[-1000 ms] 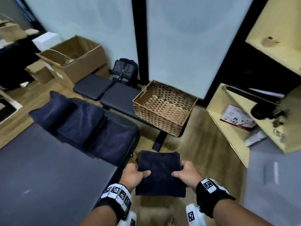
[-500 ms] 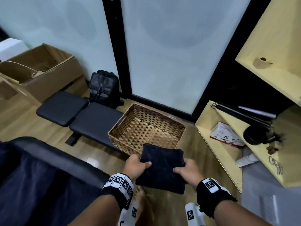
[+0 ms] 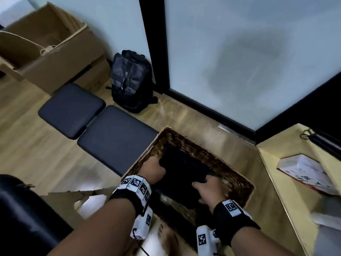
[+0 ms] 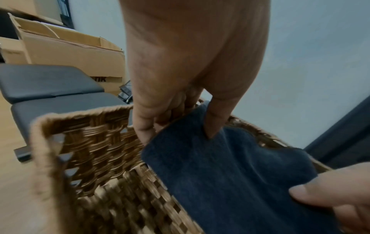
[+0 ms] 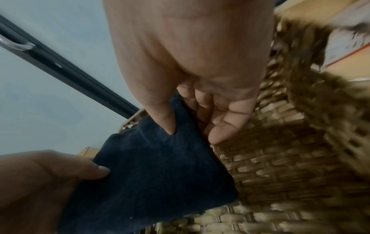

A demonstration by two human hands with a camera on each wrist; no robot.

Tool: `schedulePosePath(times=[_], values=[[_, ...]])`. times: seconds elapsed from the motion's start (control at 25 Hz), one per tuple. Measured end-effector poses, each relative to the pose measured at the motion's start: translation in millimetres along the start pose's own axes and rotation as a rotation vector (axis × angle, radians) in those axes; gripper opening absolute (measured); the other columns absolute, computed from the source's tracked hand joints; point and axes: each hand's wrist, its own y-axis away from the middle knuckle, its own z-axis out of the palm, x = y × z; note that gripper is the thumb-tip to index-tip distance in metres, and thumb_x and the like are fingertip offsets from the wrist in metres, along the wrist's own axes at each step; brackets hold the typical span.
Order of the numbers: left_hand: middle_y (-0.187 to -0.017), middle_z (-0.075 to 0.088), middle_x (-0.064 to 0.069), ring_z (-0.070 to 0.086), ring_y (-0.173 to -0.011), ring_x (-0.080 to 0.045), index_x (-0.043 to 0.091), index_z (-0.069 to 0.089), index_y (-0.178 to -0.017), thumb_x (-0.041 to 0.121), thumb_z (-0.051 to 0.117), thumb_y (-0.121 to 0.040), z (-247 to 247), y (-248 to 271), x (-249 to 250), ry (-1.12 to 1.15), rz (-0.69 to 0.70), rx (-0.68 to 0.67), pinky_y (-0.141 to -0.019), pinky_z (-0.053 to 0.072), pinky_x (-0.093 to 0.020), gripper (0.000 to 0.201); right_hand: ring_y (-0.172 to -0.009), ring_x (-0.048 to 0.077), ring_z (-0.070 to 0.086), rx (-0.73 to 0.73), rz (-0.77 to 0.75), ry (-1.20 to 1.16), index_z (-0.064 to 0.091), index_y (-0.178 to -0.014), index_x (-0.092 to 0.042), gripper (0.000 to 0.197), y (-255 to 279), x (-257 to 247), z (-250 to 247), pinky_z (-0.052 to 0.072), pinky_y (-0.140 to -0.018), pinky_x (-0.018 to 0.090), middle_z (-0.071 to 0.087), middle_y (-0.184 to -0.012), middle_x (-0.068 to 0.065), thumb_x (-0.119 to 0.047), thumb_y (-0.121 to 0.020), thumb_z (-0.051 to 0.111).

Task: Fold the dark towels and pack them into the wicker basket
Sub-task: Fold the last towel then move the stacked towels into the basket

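A folded dark navy towel (image 3: 186,170) hangs inside the wicker basket (image 3: 238,174), just above its woven floor. My left hand (image 3: 154,169) pinches the towel's left edge, thumb on top and fingers underneath. My right hand (image 3: 209,190) pinches the right edge the same way. In the left wrist view the left hand (image 4: 176,120) grips the towel (image 4: 230,174) over the basket's (image 4: 96,142) inner wall. In the right wrist view the right hand (image 5: 192,125) holds the towel (image 5: 152,174) beside the basket's (image 5: 290,158) right wall.
The basket sits on a dark padded bench (image 3: 110,137) over a wooden floor. A black backpack (image 3: 132,80) leans at the wall, with an open cardboard box (image 3: 46,52) to the left. A light wooden shelf (image 3: 287,163) stands close on the right, and a black cushion edge (image 3: 22,209) lies lower left.
Both hands have carried the folded towel forward from in front of the basket and lowered it inside. My view has moved closer over the basket.
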Motion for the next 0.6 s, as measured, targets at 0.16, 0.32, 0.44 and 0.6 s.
schedulePosePath(times=[0.16,0.32,0.44,0.6], values=[[-0.104,0.068,-0.014,0.064,-0.097,-0.033,0.008,0.064,-0.106,0.013,0.051,-0.077,10,-62,8,-0.148,-0.007,0.047,-0.086,0.053,-0.038,0.032,-0.091,0.025,0.066,-0.085,0.163,-0.192,0.062,-0.101,-0.01,0.011,-69,-3,21,0.063,-0.077,0.047,0.067,-0.108,0.011,-0.01,-0.091,0.067],[-0.117,0.064,-0.022,0.061,-0.109,-0.038,0.0,0.057,-0.115,0.012,0.052,-0.086,17,-97,21,-0.308,-0.103,0.006,-0.089,0.048,-0.036,0.031,-0.098,0.025,0.061,-0.155,0.24,-0.294,0.051,-0.121,-0.012,0.03,-120,-6,42,0.061,-0.083,0.043,0.058,-0.115,0.007,-0.003,-0.094,0.063],[-0.131,0.048,-0.026,0.05,-0.121,-0.039,-0.002,0.038,-0.133,0.017,0.061,-0.085,31,-93,26,-0.557,-0.039,0.045,-0.1,0.042,-0.04,0.056,-0.106,0.033,0.064,-0.126,0.249,-0.273,0.057,-0.124,-0.006,0.033,-146,0,56,0.062,-0.083,0.047,0.059,-0.116,0.009,-0.007,-0.093,0.068],[-0.145,0.019,-0.021,0.033,-0.132,-0.04,0.013,0.024,-0.14,0.02,0.068,-0.081,55,-95,25,-0.609,0.076,-0.071,-0.105,0.043,-0.049,0.074,-0.079,0.034,0.071,0.065,0.044,0.093,0.051,-0.075,-0.02,0.025,-148,12,62,0.059,-0.07,0.046,0.066,-0.082,0.008,-0.023,-0.085,0.073]])
